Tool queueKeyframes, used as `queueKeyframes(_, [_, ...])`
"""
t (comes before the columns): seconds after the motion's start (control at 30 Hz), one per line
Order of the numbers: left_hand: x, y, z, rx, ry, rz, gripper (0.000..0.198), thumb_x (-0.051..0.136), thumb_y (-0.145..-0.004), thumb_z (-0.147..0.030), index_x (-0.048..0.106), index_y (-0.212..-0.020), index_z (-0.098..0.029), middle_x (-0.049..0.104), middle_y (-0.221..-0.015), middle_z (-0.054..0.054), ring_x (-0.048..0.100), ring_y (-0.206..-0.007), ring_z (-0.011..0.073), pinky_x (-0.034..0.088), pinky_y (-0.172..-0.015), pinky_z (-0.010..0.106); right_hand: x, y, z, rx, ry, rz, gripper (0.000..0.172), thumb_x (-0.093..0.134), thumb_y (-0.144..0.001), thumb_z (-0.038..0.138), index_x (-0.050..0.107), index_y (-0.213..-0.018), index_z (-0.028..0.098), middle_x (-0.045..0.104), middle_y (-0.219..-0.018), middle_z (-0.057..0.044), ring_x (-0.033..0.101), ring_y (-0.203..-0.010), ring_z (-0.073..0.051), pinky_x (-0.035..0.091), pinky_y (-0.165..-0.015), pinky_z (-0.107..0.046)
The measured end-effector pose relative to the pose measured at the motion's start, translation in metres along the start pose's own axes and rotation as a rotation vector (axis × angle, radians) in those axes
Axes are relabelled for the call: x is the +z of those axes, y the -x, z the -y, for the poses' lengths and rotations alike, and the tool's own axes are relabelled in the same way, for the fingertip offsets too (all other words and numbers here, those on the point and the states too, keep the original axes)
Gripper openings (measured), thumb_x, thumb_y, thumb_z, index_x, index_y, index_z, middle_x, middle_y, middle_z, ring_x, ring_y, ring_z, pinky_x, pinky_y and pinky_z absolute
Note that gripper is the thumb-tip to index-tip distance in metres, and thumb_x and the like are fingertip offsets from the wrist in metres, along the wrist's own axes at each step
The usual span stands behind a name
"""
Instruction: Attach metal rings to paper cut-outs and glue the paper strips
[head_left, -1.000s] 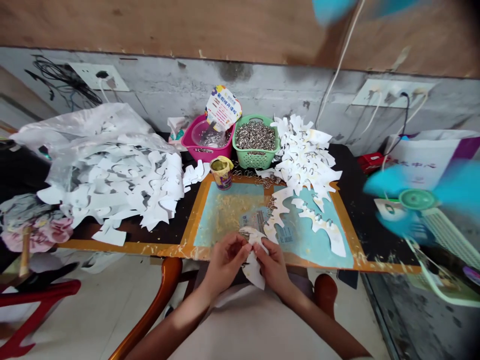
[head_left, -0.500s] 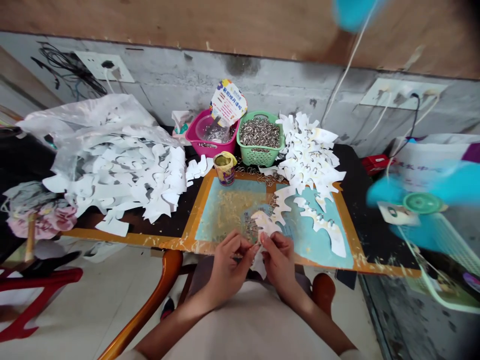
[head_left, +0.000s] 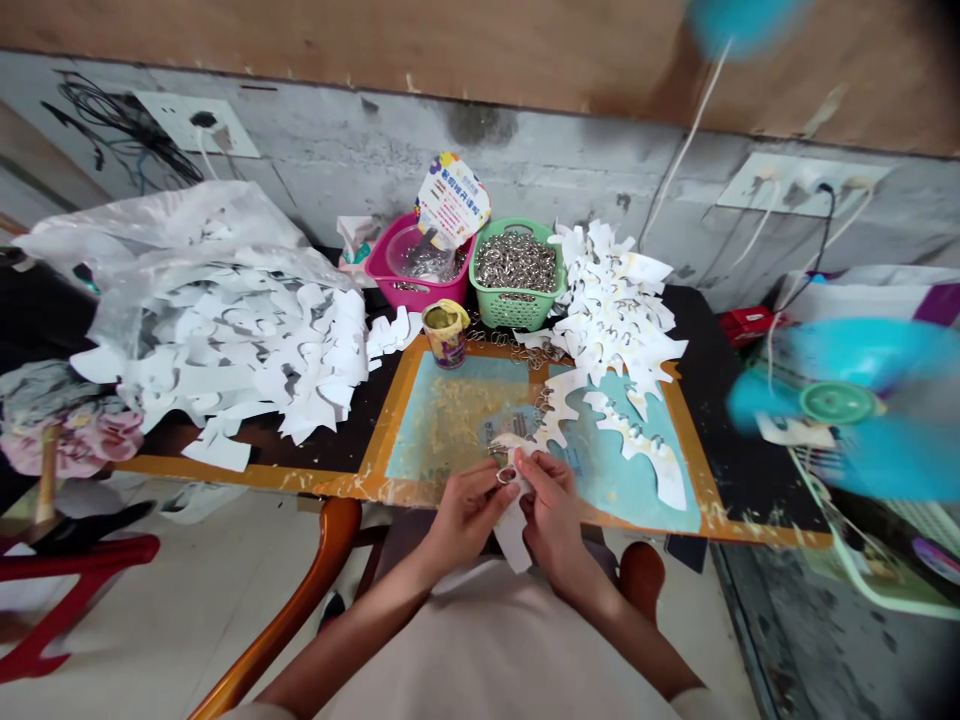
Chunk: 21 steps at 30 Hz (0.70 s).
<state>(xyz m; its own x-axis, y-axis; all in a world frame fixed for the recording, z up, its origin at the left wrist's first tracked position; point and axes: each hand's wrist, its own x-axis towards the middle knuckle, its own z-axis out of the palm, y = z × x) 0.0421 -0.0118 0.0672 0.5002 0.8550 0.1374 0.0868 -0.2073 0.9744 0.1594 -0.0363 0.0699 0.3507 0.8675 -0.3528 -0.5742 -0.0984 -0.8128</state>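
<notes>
Both hands' fingers were closed, left hand (head_left: 469,515) on a small metal ring (head_left: 506,476), right hand (head_left: 553,520) on a white paper cutout (head_left: 512,535) over the bench (head_left: 735,450); a slipped pinch could have dropped the ring.

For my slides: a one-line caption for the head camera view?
Left hand and right hand hold a white paper cutout with a metal ring at its edge, above a blue mat.

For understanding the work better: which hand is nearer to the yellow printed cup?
Left. The left hand is in front of the yellow printed cup, toward the person, and slightly to its right. The right hand is in front of the cup too, but farther to its right.
</notes>
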Motion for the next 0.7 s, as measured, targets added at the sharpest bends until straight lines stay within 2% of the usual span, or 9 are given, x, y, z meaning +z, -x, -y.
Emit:
queueKeyframes(0.17, [0.001, 0.000, 0.003, 0.028, 0.081, -0.054, 0.038, 0.058, -0.093, -0.038, 0.059, -0.062, -0.016, 0.044, -0.064, 0.000, 0.041, -0.064, 0.0137, 0.033, -0.061, 0.025, -0.001, -0.002, 0.003, 0.201, -0.081, 0.026, 0.039, 0.079, -0.065, 0.035, 0.043, -0.059, 0.021, 0.041, -0.056, 0.006, 0.030, -0.046, -0.007, 0.023, -0.041, -0.023])
queueKeyframes(0.3, [-0.001, -0.002, 0.012, -0.109, 0.230, -0.034, 0.039, 0.061, -0.090, -0.047, 0.062, -0.067, -0.016, 0.050, -0.068, 0.001, 0.042, -0.065, 0.0129, 0.034, -0.060, 0.024, -0.004, -0.012, -0.002, 0.211, -0.101, 0.056, 0.035, 0.077, -0.070, 0.040, 0.048, -0.063, 0.021, 0.045, -0.057, 0.005, 0.034, -0.047, -0.008, 0.026, -0.042, -0.023])
queueKeyframes(0.43, [-0.016, -0.008, 0.018, -0.213, 0.316, 0.078, 0.044, 0.063, -0.087, -0.053, 0.056, -0.065, -0.015, 0.043, -0.062, -0.002, 0.037, -0.057, 0.0098, 0.030, -0.054, 0.022, -0.014, -0.021, -0.005, 0.027, -0.046, 0.076, 0.037, 0.076, -0.072, 0.046, 0.049, -0.066, 0.021, 0.048, -0.062, 0.004, 0.044, -0.057, -0.010, 0.038, -0.052, -0.024])
queueKeyframes(0.5, [-0.029, -0.013, 0.016, -0.186, 0.290, 0.159, 0.047, 0.064, -0.086, -0.054, 0.054, -0.062, -0.015, 0.040, -0.060, -0.003, 0.035, -0.056, 0.0091, 0.028, -0.053, 0.022, -0.027, -0.025, -0.004, -0.041, 0.063, 0.059, 0.040, 0.075, -0.074, 0.048, 0.047, -0.064, 0.021, 0.043, -0.059, 0.006, 0.038, -0.053, -0.008, 0.034, -0.050, -0.023])
queueKeyframes(0.53, [-0.036, -0.017, 0.014, -0.177, 0.278, 0.222, 0.048, 0.064, -0.085, -0.056, 0.054, -0.062, -0.015, 0.040, -0.060, -0.003, 0.035, -0.055, 0.0089, 0.027, -0.052, 0.022, -0.035, -0.027, -0.001, -0.091, 0.127, 0.002, 0.042, 0.072, -0.077, 0.051, 0.046, -0.063, 0.020, 0.040, -0.057, 0.006, 0.033, -0.051, -0.008, 0.030, -0.047, -0.022])
queueKeyframes(0.6, [-0.050, -0.025, 0.009, -0.172, 0.254, 0.397, 0.048, 0.063, -0.085, -0.057, 0.057, -0.065, -0.014, 0.043, -0.061, -0.002, 0.037, -0.054, 0.0088, 0.028, -0.050, 0.021, -0.049, -0.030, 0.010, -0.297, 0.266, -0.175, 0.043, 0.063, -0.084, 0.054, 0.046, -0.063, 0.020, 0.039, -0.058, 0.006, 0.028, -0.050, -0.008, 0.026, -0.045, -0.023])
queueKeyframes(0.63, [-0.057, -0.030, 0.006, -0.166, 0.227, 0.502, 0.046, 0.064, -0.085, -0.056, 0.059, -0.067, -0.013, 0.046, -0.062, -0.001, 0.039, -0.054, 0.0093, 0.030, -0.050, 0.022, -0.054, -0.032, 0.018, -0.440, 0.357, -0.231, 0.039, 0.061, -0.086, 0.052, 0.051, -0.068, 0.019, 0.046, -0.063, 0.004, 0.032, -0.052, -0.009, 0.030, -0.048, -0.023])
queueKeyframes(0.67, [-0.063, -0.035, 0.002, -0.142, 0.186, 0.595, 0.045, 0.064, -0.085, -0.054, 0.061, -0.068, -0.013, 0.049, -0.063, 0.000, 0.042, -0.055, 0.0099, 0.031, -0.051, 0.022, -0.055, -0.033, 0.027, -0.570, 0.485, -0.200, 0.031, 0.062, -0.087, 0.048, 0.058, -0.078, 0.019, 0.055, -0.076, 0.001, 0.041, -0.059, -0.010, 0.037, -0.055, -0.024])
queueKeyframes(0.7, [-0.067, -0.040, -0.002, -0.100, 0.130, 0.660, 0.043, 0.065, -0.085, -0.051, 0.061, -0.067, -0.012, 0.051, -0.064, 0.001, 0.044, -0.057, 0.0107, 0.033, -0.053, 0.022, -0.053, -0.034, 0.036, -0.662, 0.633, -0.079, 0.025, 0.063, -0.087, 0.044, 0.062, -0.092, 0.020, 0.062, -0.093, -0.004, 0.050, -0.071, -0.013, 0.043, -0.065, -0.027])
